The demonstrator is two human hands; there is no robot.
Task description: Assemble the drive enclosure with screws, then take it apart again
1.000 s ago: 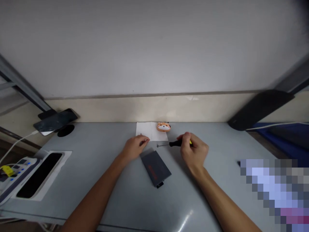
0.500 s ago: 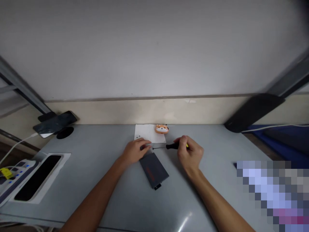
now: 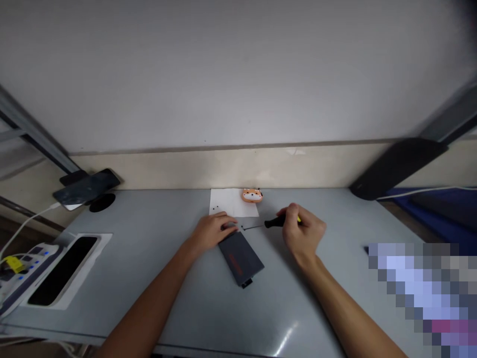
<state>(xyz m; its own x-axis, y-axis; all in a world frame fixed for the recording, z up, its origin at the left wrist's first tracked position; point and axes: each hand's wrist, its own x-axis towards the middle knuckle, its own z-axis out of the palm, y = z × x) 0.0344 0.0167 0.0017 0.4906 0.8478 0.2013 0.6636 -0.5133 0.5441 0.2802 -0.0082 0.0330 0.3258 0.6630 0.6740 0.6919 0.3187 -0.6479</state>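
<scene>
My right hand is closed round the black and yellow handle of a screwdriver. Its thin shaft points left, just above the desk, and the tip is beside a tiny dark piece, too small to name. My left hand lies at the far end of a flat dark grey case with reddish marking, thumb and forefinger apart and touching its edge. A small black part sticks out of the case's near end. Beyond my left hand, a white paper bears several tiny dark bits, perhaps screws.
An orange animal-faced case sits on the paper. To the left are a phone on white paper, a power strip and a second phone with a cable. A black cylindrical object leans at the back right of the desk.
The view has shifted slightly. My right hand and the screwdriver have moved a little to the right, away from my left hand. My left hand stays by the grey case.
</scene>
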